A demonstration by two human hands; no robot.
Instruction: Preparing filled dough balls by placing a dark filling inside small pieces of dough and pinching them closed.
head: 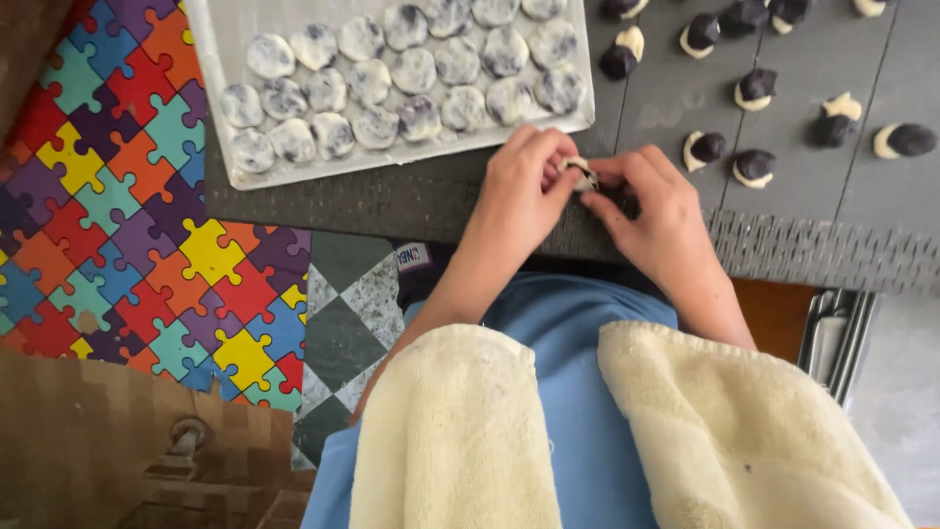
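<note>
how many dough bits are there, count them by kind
marbled dough rounds on the tray: 23
black-and-white dough lumps on the table: 11
dough piece pinched between left hand and right hand: 1
total: 35

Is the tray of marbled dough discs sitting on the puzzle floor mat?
No, the tray rests on the dark woven table, up and left of both hands pinching a dough piece.
</note>
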